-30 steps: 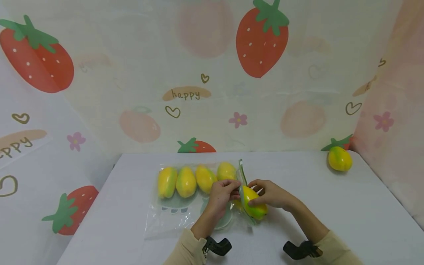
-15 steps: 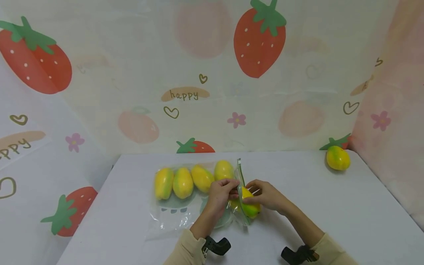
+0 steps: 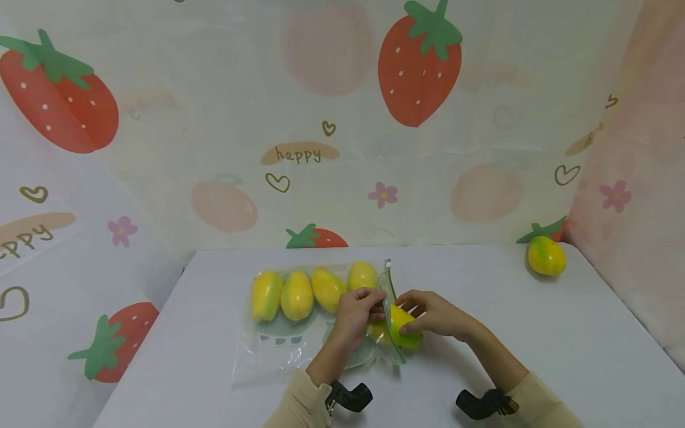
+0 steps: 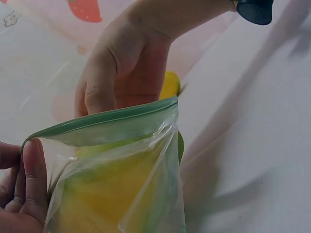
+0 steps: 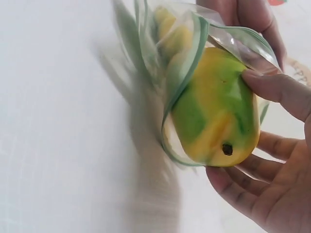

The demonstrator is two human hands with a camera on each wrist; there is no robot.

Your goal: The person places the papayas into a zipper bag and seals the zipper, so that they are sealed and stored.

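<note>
A clear zip bag (image 3: 267, 356) with a green zip edge lies flat on the table, its mouth facing right. Several yellow papayas (image 3: 297, 295) with green streaks lie inside it. My left hand (image 3: 354, 315) pinches the bag's edge near the mouth, as the left wrist view also shows. With thumb and fingers my right hand (image 3: 436, 315) grips another papaya (image 5: 218, 111), which sits partly inside the open mouth, its dark stem end facing out. Behind my left hand, more yellow fruit in the bag is partly hidden.
One more papaya (image 3: 546, 256) stands at the table's far right corner. The white table (image 3: 514, 315) meets a printed backdrop (image 3: 342, 196) at its back edge. Black camera mounts (image 3: 350, 396) sit on both wrists.
My right hand has moved slightly left, and the papaya it holds is deeper in the bag's mouth than a second ago. My left hand keeps its pinch on the bag's edge.
</note>
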